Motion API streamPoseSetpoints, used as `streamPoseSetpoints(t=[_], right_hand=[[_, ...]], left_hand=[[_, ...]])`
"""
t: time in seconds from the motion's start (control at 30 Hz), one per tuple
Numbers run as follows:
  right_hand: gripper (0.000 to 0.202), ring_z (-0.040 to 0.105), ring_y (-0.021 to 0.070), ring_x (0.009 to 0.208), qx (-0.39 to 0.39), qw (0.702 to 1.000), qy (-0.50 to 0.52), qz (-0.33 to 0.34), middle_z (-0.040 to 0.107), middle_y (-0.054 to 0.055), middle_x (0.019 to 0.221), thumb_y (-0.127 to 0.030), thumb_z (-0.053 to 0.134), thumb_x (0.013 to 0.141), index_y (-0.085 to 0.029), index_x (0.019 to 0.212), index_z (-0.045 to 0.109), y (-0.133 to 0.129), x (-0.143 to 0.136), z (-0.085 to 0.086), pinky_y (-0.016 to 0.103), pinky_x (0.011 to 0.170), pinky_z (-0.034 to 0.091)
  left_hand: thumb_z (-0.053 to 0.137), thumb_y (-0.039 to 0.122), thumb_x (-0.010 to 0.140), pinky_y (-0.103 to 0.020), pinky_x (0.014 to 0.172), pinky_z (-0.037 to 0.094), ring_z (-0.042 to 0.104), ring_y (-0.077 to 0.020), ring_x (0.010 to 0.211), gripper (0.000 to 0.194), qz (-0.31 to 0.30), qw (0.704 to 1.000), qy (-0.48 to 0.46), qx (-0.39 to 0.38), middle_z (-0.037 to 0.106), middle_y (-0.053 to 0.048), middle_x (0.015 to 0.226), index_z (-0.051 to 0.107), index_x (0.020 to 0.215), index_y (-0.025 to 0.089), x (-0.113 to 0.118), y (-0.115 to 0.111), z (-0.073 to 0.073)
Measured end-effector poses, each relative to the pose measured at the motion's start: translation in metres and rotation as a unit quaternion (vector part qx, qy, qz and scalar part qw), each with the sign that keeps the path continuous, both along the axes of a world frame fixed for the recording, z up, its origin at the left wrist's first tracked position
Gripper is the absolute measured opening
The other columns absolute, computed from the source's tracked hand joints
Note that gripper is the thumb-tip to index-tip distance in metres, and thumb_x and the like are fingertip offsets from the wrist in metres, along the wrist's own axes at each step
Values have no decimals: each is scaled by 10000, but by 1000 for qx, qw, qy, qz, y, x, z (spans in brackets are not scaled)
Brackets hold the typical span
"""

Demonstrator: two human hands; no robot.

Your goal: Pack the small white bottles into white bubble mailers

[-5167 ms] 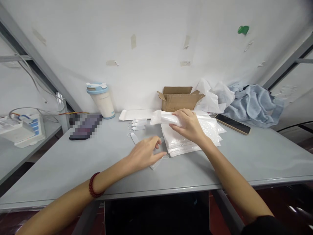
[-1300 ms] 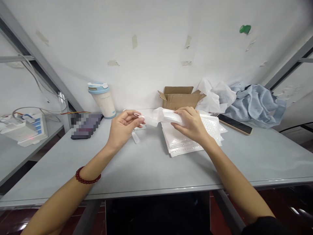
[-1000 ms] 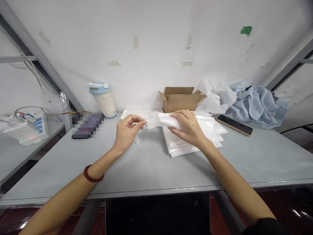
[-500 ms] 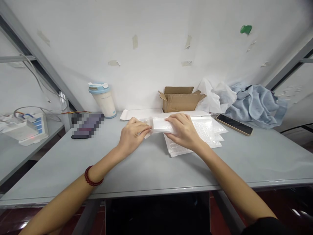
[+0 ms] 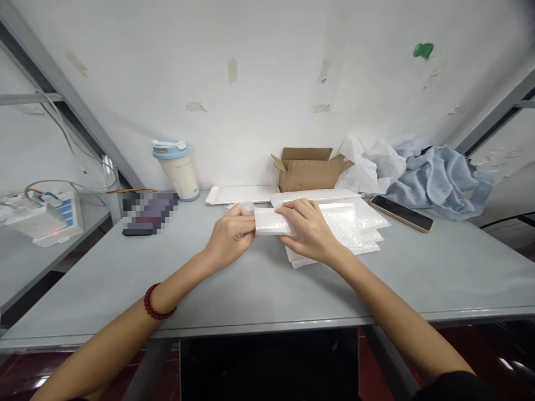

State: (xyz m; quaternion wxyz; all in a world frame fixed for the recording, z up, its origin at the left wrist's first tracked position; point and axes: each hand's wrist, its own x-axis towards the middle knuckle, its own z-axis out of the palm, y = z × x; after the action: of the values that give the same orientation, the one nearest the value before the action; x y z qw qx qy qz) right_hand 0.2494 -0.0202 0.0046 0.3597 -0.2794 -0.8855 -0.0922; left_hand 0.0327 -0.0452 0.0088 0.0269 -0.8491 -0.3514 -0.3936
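Observation:
A white bubble-wrap package (image 5: 270, 221), folded into a narrow bundle, is held between my two hands above the table. My left hand (image 5: 231, 234) is closed around its left end, and a bit of clear plastic shows over the knuckles. From the right, my right hand (image 5: 307, 229) grips the bundle with thumb below and fingers on top. Behind and under my right hand lies a stack of white bubble mailers (image 5: 359, 223). At the back, a flat white mailer (image 5: 246, 194) rests near the wall. What sits inside the bundle is hidden.
An open cardboard box (image 5: 311, 174) stands against the wall, with a white plastic bag (image 5: 368, 167) and light blue cloth (image 5: 438, 178) to its right. A phone (image 5: 401, 214) lies in front of the cloth. On the left are a tumbler (image 5: 178, 172) and a partly pixelated dark object (image 5: 146, 214).
My left hand has turned from a fingertip pinch into a closed grip on the bundle's left end. The bundle has shifted slightly left and down, its broad face showing more.

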Motion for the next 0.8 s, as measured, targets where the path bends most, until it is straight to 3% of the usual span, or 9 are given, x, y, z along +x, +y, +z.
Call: streamPoseSetpoints(t=[0.1,0.2,0.27,0.33,0.43,0.5,0.63,0.8], right_hand=[[363,543,267,999,-11,1000,6,1,608,126,1081,-278,599,804,-177,1147,534,1,2,2,413,840,384],[374,546,265,1012,-18,1000,17,-6,600,121,1087,-301,607,816,-184,1162,528,3,6,5,416,849,392],[389,545,265,1015,-16,999,27,-8,594,117,1092,-320,617,815,-190,1170,527,4,8,7,421,854,400],[401,544,264,1019,-11,999,33,-4,589,118,1097,-325,624,813,-188,1177,527,4,10,9,426,865,406],[406,545,258,1036,-12,1000,24,2,588,125,1115,-316,621,815,-181,1186,526,3,12,11,421,879,411],[421,542,264,1064,-19,1000,3,-1,587,132,1153,-322,611,820,-185,1206,516,2,12,13,427,891,408],[500,509,319,1160,12,998,-61,-29,552,190,1278,-323,593,824,-157,1280,471,-1,12,15,484,921,388],[470,450,300,1294,118,981,-130,-87,504,207,1389,-87,435,883,-131,1351,416,-5,6,11,522,990,338]], left_hand=[[520,38,815,-256,589,405,419,-135,624,269,-18,998,-54,-1,636,18,589,635,633,198,0,-1,5],[586,116,810,-264,636,438,491,-131,687,165,55,987,-150,-1,700,-1,796,695,869,224,-2,0,10],[647,191,771,-254,614,446,526,-145,771,304,112,970,-211,-48,685,-31,955,654,1073,231,-4,2,12],[682,283,739,-243,573,443,546,-155,793,413,118,949,-251,-150,659,-58,1003,616,1141,213,-6,6,13],[616,437,785,-237,483,383,513,-127,575,288,63,899,-243,-359,617,-39,687,668,808,154,-7,10,13],[564,492,810,-234,441,312,415,-95,448,412,44,868,-229,-439,499,-2,499,586,572,156,-5,10,11],[588,445,776,-224,421,205,302,-67,415,440,78,855,-296,-419,360,41,435,447,459,175,3,7,6],[564,394,785,-226,429,228,326,-76,443,400,95,811,-384,-431,370,35,466,432,476,177,12,2,6]])
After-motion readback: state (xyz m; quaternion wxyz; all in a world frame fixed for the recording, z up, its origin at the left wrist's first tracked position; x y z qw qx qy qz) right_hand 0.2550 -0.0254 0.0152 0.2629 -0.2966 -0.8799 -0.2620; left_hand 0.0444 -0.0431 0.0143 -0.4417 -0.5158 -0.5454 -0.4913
